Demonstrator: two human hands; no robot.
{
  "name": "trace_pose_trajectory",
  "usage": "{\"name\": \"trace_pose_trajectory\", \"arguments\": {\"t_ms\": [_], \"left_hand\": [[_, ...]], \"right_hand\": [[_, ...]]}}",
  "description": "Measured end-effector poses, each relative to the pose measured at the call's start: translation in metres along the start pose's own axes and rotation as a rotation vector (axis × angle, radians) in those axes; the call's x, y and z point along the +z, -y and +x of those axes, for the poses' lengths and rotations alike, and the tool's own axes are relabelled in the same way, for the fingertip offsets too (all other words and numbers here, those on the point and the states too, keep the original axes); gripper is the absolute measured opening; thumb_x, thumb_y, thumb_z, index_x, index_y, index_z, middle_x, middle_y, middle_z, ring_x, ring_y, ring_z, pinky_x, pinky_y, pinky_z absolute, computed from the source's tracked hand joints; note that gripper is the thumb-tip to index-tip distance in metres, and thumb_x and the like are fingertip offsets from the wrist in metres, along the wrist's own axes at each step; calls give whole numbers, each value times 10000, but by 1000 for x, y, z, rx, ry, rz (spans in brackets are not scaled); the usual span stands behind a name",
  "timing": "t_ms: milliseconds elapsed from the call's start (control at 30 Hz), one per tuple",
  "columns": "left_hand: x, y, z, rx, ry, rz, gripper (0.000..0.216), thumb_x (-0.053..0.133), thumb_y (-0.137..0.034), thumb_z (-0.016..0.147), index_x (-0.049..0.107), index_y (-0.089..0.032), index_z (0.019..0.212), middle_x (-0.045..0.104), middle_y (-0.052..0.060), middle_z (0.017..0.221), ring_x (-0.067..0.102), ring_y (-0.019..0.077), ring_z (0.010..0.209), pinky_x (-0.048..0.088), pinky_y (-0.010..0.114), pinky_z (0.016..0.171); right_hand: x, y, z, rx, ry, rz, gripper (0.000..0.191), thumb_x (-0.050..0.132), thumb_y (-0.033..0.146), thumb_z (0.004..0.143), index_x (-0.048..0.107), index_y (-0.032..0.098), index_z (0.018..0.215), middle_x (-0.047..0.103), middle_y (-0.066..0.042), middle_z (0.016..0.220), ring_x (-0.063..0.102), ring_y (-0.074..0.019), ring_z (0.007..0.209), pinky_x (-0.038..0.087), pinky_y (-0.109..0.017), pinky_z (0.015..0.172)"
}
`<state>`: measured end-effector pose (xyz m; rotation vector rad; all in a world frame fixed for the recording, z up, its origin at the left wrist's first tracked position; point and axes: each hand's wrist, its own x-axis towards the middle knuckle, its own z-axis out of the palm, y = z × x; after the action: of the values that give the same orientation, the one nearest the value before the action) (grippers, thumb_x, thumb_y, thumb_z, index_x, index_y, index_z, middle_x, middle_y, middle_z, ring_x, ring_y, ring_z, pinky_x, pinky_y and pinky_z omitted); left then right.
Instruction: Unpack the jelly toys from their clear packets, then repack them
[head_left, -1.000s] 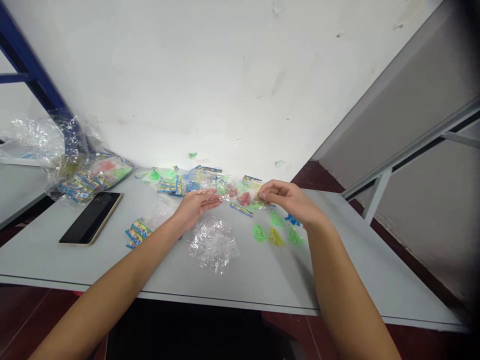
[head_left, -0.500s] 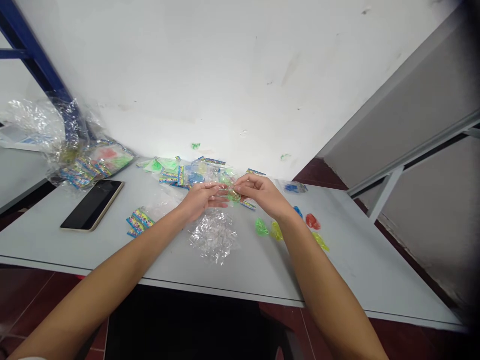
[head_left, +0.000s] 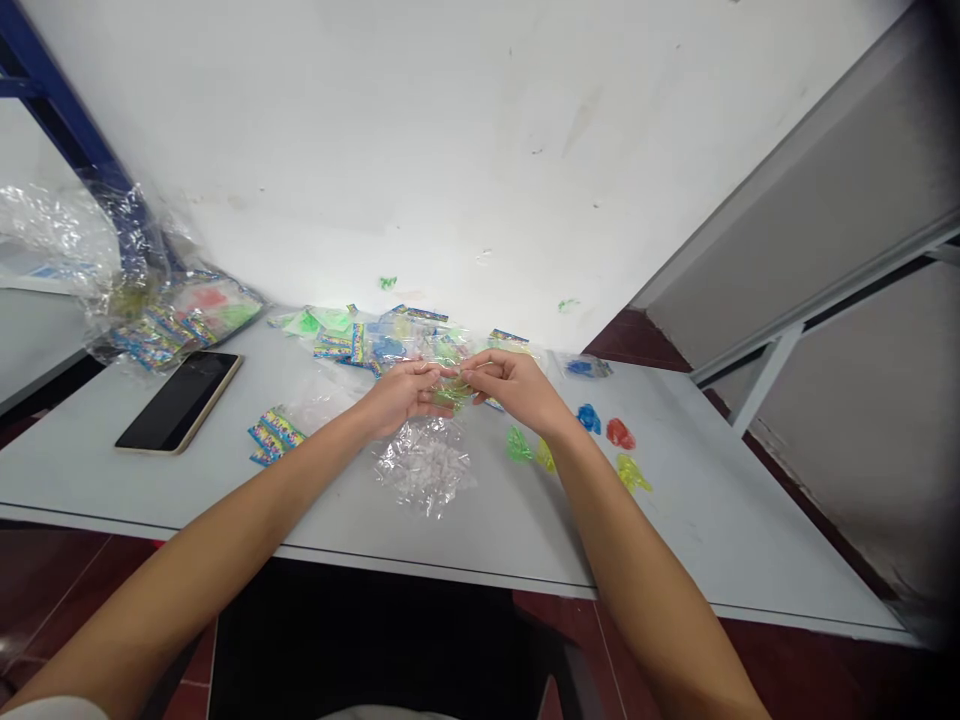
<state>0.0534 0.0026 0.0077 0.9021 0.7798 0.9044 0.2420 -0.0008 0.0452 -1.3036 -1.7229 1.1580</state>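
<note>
Between my hands is a small clear plastic bag (head_left: 451, 394) with something yellow-green in or behind it; I cannot tell which. My left hand (head_left: 401, 396) pinches its left side with thumb and forefinger, the other fingers stretched beneath. My right hand (head_left: 506, 383) pinches the right side between thumb and fingertips. Just below lies a heap of crumpled clear wrappers (head_left: 424, 468). To the right of it are crumpled translucent pieces: a green piece (head_left: 518, 444), a yellow piece (head_left: 631, 472), a blue piece (head_left: 589, 418) and a red piece (head_left: 620, 433).
A phone (head_left: 180, 402) lies at the left of the grey table (head_left: 495, 545). Colourful printed strips (head_left: 274, 436) sit near my left forearm. Along the wall are bagged pieces (head_left: 390, 345) and a blue bagged piece (head_left: 586, 367). A large clear bag (head_left: 187, 310) fills the back left corner.
The yellow-green thing between my hands shows larger and more spread out now. Both hands keep their pinch in nearly the same place. The view has shifted slightly.
</note>
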Motion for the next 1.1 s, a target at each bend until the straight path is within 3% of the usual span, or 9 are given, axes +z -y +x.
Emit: {"name": "trace_pose_trajectory", "arguments": {"t_ms": [400,533,600,733,867,967,1100], "left_hand": [[-1,-4,-3,0,0,16,169,625,-265,888,665,-113,950,661,73,775,679,191,696,565,471,816],[-1,-4,-3,35,27,78,259,745,-253,791,654,-104,982,673,102,885,683,185,712,553,443,826],[0,-4,-4,40,27,100,376,797,-191,722,625,-106,1045,665,78,843,679,185,708,545,444,821],[3,-5,-7,50,4,115,596,824,-134,657,545,-132,1184,639,20,742,663,184,702,531,429,774],[2,-6,-7,54,-21,179,657,816,-152,659,519,-145,1246,655,30,751,653,187,682,514,408,735],[-2,-5,-3,74,-100,231,555,822,-175,649,595,-125,1153,652,30,749,635,166,670,489,374,740],[-8,-6,1,92,-228,211,329,827,-217,646,698,-118,932,650,32,769,593,130,694,455,333,765]], "right_hand": [[1,-9,0,-63,-55,-115,153,645,346,783,673,209,844,664,-19,709,605,-158,671,483,-317,637],[2,-13,3,-109,-106,-188,138,647,351,778,672,222,819,667,-25,758,580,-165,690,458,-333,660],[3,-14,4,-125,-140,-210,130,647,348,771,660,219,787,664,-28,785,568,-164,706,453,-335,674],[4,-15,5,-68,-110,-9,138,680,328,733,615,214,776,661,-27,844,593,-169,779,475,-337,725],[6,-16,5,54,-56,234,225,726,302,691,585,226,849,632,10,725,604,-153,690,502,-344,704],[7,-17,7,100,-76,297,319,753,300,666,586,228,928,602,38,637,594,-142,620,498,-334,673],[7,-20,8,101,-85,349,361,773,341,668,589,231,958,626,24,686,638,-157,687,507,-339,714]]}}
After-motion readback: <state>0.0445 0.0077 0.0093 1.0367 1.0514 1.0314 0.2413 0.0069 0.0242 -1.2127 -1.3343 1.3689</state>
